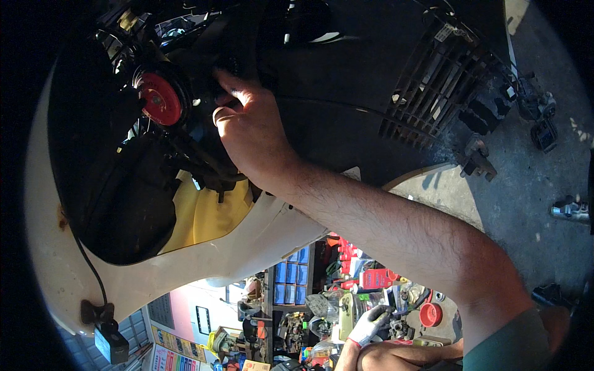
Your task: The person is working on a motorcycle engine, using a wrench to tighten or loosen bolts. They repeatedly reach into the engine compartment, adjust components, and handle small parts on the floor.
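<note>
My bare right hand reaches in from the lower right, into the dark opening of a cream-coloured vehicle body. Its fingers are bent, their tips against a dark part in shadow; what they grip is hidden. Just left of the fingers is a red disc with a black rim, which looks like a horn. Black hoses and brackets run below it, and lower down a yellow panel catches the sun. My left hand is not in view.
The cream body panel curves around the opening. A small black device hangs at lower left near a cable. Below, a white-gloved hand, apparently another person's, rests by a knee near cluttered shelves with blue bins. Right lies a black slatted grille.
</note>
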{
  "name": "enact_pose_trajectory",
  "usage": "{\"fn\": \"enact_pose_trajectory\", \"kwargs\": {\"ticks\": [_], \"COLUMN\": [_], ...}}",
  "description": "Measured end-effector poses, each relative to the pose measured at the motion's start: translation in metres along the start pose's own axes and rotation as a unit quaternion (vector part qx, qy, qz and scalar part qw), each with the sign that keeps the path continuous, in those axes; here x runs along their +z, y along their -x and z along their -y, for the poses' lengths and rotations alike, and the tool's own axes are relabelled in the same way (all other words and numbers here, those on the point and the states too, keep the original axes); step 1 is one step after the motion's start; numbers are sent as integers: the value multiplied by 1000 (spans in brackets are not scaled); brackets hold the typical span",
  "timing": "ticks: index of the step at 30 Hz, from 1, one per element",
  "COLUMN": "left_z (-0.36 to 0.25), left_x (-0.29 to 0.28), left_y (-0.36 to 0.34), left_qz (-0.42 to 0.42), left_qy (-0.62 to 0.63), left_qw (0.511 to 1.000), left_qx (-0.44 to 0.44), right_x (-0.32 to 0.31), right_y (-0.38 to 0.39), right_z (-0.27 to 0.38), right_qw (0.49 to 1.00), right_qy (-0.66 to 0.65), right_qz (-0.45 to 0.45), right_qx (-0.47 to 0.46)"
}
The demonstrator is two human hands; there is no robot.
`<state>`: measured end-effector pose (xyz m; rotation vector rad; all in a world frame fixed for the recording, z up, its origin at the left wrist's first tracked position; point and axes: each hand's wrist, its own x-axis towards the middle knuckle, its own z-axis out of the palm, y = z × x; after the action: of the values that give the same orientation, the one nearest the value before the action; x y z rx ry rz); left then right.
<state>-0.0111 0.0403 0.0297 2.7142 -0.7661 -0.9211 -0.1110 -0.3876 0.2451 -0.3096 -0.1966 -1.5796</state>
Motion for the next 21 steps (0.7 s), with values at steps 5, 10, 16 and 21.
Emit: {"fn": "enact_pose_trajectory", "kwargs": {"ticks": [5, 10, 16, 21], "left_z": [-1, 2, 6, 1], "left_x": [0, -1, -2, -2], "left_y": [2, 0, -2, -1], "left_qz": [3, -8, -1, 5], "left_qy": [30, -2, -4, -24], "left_qw": [999, 1000, 1000, 1000], "left_qx": [-21, -14, -1, -20], "right_x": [0, 0, 2, -1], "right_y": [2, 2, -1, 2], "right_z": [4, 2, -3, 0], "right_qw": [999, 997, 999, 999], "right_qy": [-36, -70, -49, -33], "right_qz": [5, 5, -9, 7], "right_qx": [23, 31, -9, 11]}}
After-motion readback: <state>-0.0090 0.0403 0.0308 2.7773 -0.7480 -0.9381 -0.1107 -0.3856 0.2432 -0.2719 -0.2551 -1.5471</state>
